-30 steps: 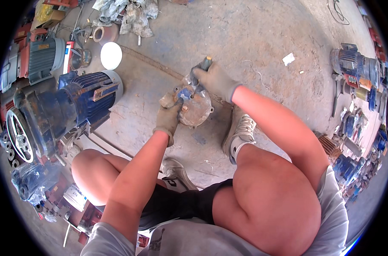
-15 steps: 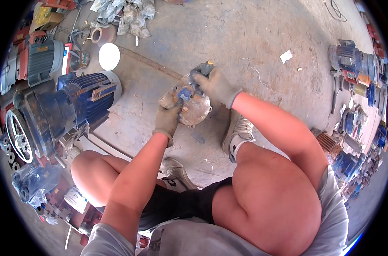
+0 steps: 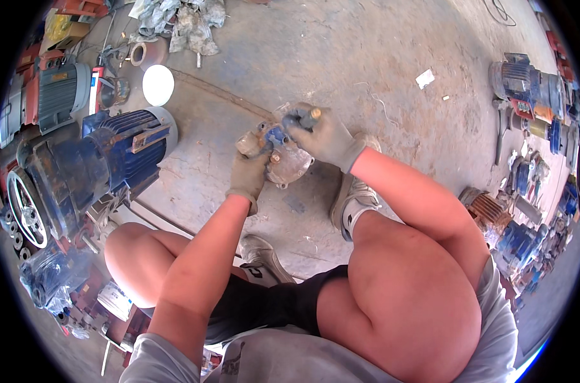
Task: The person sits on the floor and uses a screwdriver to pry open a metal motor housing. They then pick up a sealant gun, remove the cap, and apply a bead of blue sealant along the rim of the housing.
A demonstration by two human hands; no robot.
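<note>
A round, worn metal cover [image 3: 291, 167] with a blue-painted raised middle sits on the floor in front of my feet. My left hand [image 3: 248, 171], in a grey work glove, closes on its left side, near a small brownish knob or bolt head. My gloved right hand [image 3: 328, 139] is closed around a dark tool handle with a yellow end [image 3: 315, 113], over the cover's upper right side. The tool's working end is hidden behind the fingers and the cover, so its kind does not show.
A large blue motor [image 3: 137, 140] with a white handwheel [image 3: 27, 207] stands at my left, near a white round disc [image 3: 158, 85]. Crumpled plastic sheeting [image 3: 194, 29] lies farther off. More motors [image 3: 523, 86] and parts line the right side. My shoes [image 3: 357, 191] flank the work.
My right hand has tilted the tool handle, its yellow end dropping lower and turning toward me. My left hand stays on the cover. The whole view has shifted slightly.
</note>
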